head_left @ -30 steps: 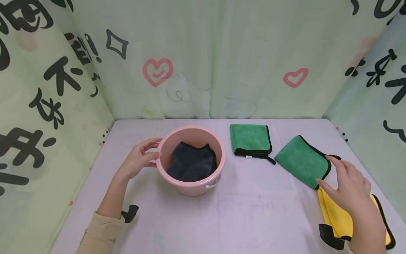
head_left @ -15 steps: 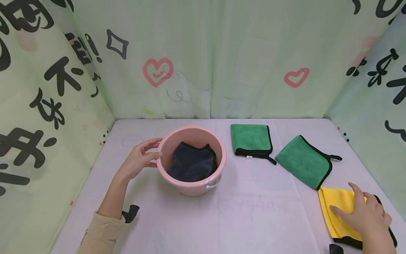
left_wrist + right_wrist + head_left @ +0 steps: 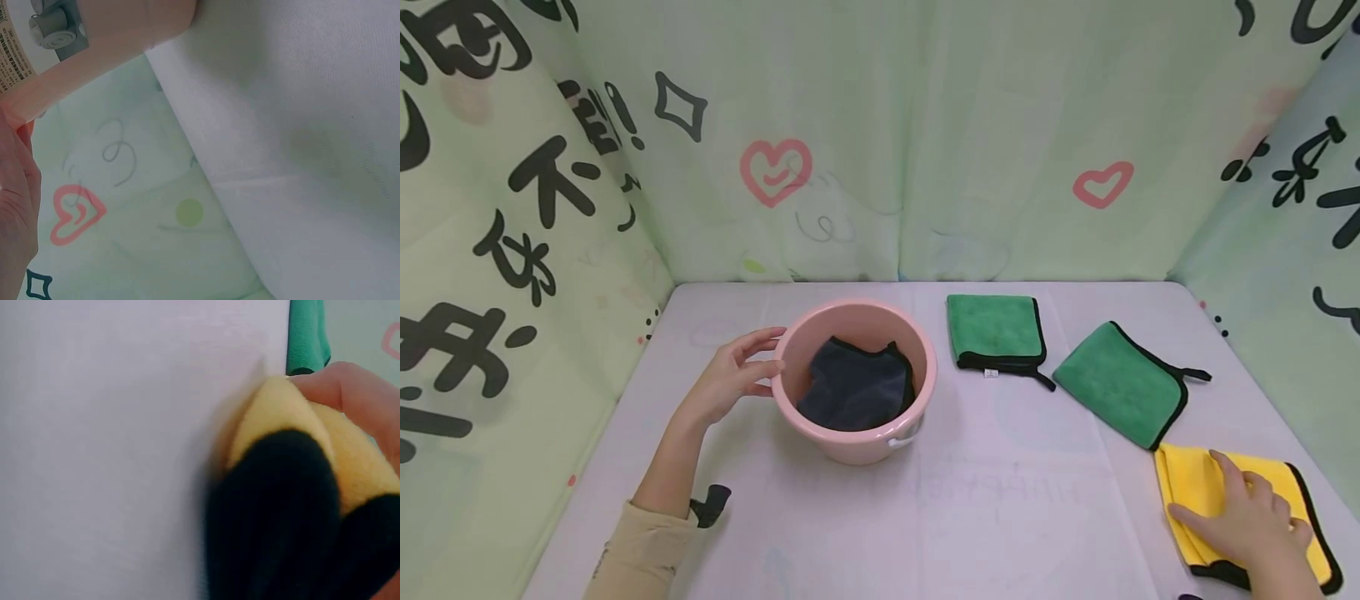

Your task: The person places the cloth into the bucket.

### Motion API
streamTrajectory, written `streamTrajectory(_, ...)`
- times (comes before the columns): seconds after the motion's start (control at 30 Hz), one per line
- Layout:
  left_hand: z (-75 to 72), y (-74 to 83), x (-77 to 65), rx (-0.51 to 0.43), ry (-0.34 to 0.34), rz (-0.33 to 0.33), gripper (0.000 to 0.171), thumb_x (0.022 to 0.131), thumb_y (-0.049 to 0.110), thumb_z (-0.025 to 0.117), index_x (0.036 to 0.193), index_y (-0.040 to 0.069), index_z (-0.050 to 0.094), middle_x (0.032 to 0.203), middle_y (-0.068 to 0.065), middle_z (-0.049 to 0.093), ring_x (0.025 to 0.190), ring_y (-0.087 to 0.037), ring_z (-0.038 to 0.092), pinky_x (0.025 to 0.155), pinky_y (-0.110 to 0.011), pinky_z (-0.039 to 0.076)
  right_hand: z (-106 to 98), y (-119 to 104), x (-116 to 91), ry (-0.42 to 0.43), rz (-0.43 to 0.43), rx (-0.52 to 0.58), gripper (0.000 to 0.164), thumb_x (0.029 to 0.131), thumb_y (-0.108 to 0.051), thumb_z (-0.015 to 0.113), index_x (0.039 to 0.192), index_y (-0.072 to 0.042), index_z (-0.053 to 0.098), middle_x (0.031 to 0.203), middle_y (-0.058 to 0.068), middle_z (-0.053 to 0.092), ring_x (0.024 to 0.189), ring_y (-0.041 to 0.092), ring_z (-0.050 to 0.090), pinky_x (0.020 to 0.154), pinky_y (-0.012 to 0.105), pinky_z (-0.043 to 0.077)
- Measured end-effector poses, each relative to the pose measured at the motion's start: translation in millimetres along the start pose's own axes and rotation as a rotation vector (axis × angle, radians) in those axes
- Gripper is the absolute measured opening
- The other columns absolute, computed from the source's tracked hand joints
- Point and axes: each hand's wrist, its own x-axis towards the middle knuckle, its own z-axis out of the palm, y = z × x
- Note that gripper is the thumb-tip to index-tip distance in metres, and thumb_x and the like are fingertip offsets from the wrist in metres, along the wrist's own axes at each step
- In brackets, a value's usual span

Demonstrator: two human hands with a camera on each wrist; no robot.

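Note:
A pink bucket (image 3: pixel 853 446) stands left of the table's middle with a dark blue-grey cloth (image 3: pixel 853 387) inside. My left hand (image 3: pixel 730 379) holds the bucket's left side at the rim; the left wrist view catches part of that hand (image 3: pixel 15 200) beside the bucket wall (image 3: pixel 125 28). At the front right lies a folded yellow cloth (image 3: pixel 1195 479) edged in black. My right hand (image 3: pixel 1251 517) rests over it, thumb and fingers spread. Up close in the right wrist view, the yellow cloth (image 3: pixel 275 412) shows thick rounded folds, and a finger (image 3: pixel 350 387) touches its far side.
Two folded green cloths with black trim lie at the back: one green cloth (image 3: pixel 992 325) right of the bucket, another green cloth (image 3: pixel 1120 387) turned at an angle, its corner by the yellow cloth. Printed curtains (image 3: pixel 1000 167) enclose the white-covered table (image 3: pixel 1000 525).
My right hand has moved from the angled green cloth's edge toward the front right and come down over the yellow cloth. My left hand stays at the bucket.

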Motion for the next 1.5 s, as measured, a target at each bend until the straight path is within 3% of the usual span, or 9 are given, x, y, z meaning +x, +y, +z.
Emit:
streamTrajectory(0.37, -0.1, -2.2, 1.3, 0.007, -0.002, -0.005, 0.054, 0.086, 0.019, 0.063, 0.134, 0.009, 0.042, 0.128, -0.017, 0.047, 0.096, -0.024, 0.060, 0.071, -0.037, 0.055, 2.4, -9.0, 3.9, -0.043, 0.027, -0.039, 0.114, 0.063, -0.072, 0.060, 0.133, 0.007, 0.017, 0.116, 0.040, 0.017, 0.102, 0.058, 0.019, 0.086, 0.073, 0.014)
streamTrajectory(0.7, -0.7, -3.5, 1.4, 0.004, 0.001, -0.004, 0.053, 0.086, 0.019, 0.063, 0.134, 0.009, 0.042, 0.128, -0.017, 0.047, 0.096, -0.024, 0.060, 0.071, -0.037, 0.055, 4.0, -13.2, 8.4, -0.029, -0.039, -0.073, 0.092, 0.074, -0.054, 0.064, 0.127, 0.010, 0.022, 0.108, 0.042, 0.021, 0.094, 0.058, 0.022, 0.082, 0.072, 0.014)
streamTrajectory(1.17, -1.2, -4.6, 1.6, -0.004, -0.002, 0.003, 0.053, 0.086, 0.018, 0.062, 0.134, 0.010, 0.042, 0.128, -0.017, 0.047, 0.098, -0.025, 0.059, 0.072, -0.037, 0.055, 4.4, -14.1, 8.4, 0.010, -0.041, -0.099, 0.067, 0.083, -0.029, 0.063, 0.122, 0.010, 0.025, 0.105, 0.039, 0.026, 0.094, 0.055, 0.022, 0.082, 0.071, 0.013)
streamTrajectory(1.3, -1.0, -5.0, 1.8, 0.000, -0.001, 0.004, 0.053, 0.086, 0.019, 0.062, 0.134, 0.010, 0.042, 0.128, -0.016, 0.047, 0.099, -0.026, 0.059, 0.072, -0.037, 0.055, 3.0, -16.6, 5.5, 0.035, -0.039, -0.090, 0.059, 0.084, -0.019, 0.060, 0.122, 0.010, 0.026, 0.104, 0.037, 0.028, 0.094, 0.054, 0.023, 0.082, 0.071, 0.012)
streamTrajectory(1.5, -0.5, -5.5, 2.1, -0.002, -0.001, 0.003, 0.053, 0.086, 0.019, 0.062, 0.134, 0.010, 0.042, 0.128, -0.017, 0.047, 0.098, -0.026, 0.059, 0.071, -0.037, 0.055, 0.1, -23.5, -1.6, 0.139, -0.022, -0.109, 0.045, 0.086, -0.008, 0.052, 0.120, 0.010, 0.028, 0.102, 0.036, 0.029, 0.092, 0.054, 0.025, 0.082, 0.069, 0.016)
